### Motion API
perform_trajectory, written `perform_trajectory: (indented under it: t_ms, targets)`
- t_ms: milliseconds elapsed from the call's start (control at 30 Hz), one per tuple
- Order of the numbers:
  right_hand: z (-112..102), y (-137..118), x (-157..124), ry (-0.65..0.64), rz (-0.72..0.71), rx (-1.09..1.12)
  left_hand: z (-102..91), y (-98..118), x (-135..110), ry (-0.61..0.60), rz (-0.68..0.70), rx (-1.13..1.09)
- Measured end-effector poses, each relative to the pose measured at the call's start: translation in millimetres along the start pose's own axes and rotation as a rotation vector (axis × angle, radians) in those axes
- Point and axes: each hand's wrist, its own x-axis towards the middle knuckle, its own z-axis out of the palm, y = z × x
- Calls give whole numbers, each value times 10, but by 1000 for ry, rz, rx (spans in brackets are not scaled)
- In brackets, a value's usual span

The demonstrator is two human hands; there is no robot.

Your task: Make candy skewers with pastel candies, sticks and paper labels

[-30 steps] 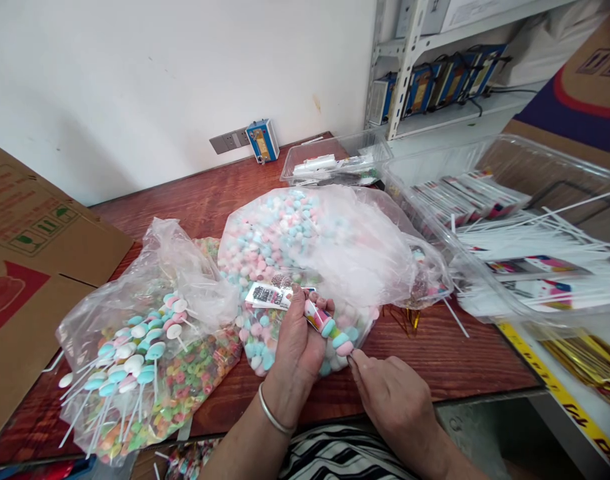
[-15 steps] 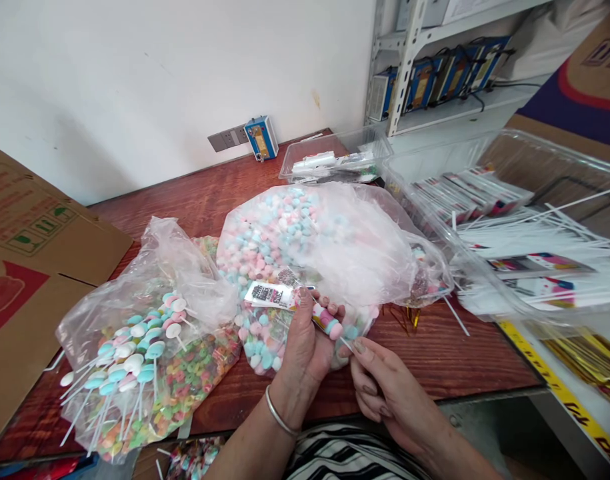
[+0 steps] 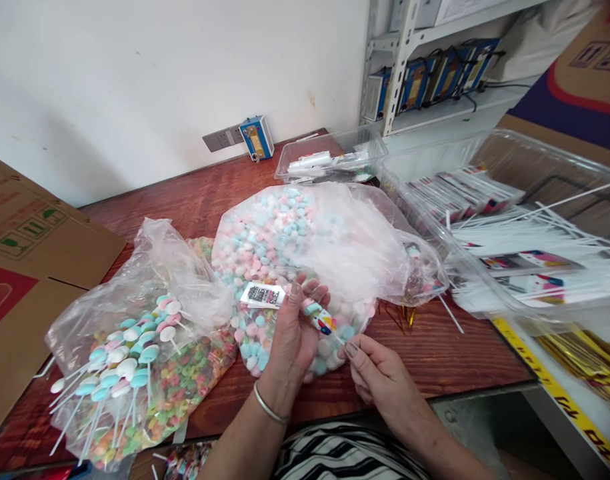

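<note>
My left hand (image 3: 291, 333) is closed round a narrow printed sleeve (image 3: 265, 295) with a candy skewer inside it; pastel candies show at the sleeve's open end (image 3: 321, 318). My right hand (image 3: 379, 377) pinches the thin white stick (image 3: 341, 340) that pokes out of that end. Both hands hover over a big clear bag of pink, blue and white candies (image 3: 305, 233) on the wooden table (image 3: 205, 193). A silver bangle (image 3: 267, 407) circles my left wrist.
At the left lies a clear bag (image 3: 149, 360) of colourful ring candies with several finished candy skewers on top. Clear trays (image 3: 515, 233) of white sticks and printed sleeves stand at the right, another tray (image 3: 329, 157) behind. Cardboard (image 3: 29, 267) lies far left. Metal shelving (image 3: 399, 60) rises at the back.
The candies on the skewer have slid further into the sleeve as my right hand pushed the stick in; only a little of the candy row shows now.
</note>
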Motion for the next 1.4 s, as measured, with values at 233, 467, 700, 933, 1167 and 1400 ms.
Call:
perform_trajectory:
  t_ms: [233, 467, 700, 933, 1167, 1400]
  targets:
    - [37, -90, -166, -159, 187, 380, 42, 185, 127, -58, -118, -204]
    - [100, -105, 9, 113, -163, -329, 110, -127, 3, 54, -88, -36]
    - [54, -130, 16, 112, -294, -636, 45, -128, -1, 73, -17, 32]
    - [91, 10, 195, 118, -145, -54, -16, -373, -178, 24, -51, 191]
    - [133, 38, 175, 90, 6, 210, -113, -488, -294, 34, 43, 440]
    - [39, -13, 184, 23, -112, 55, 2, -185, -295, -58, 1, 227]
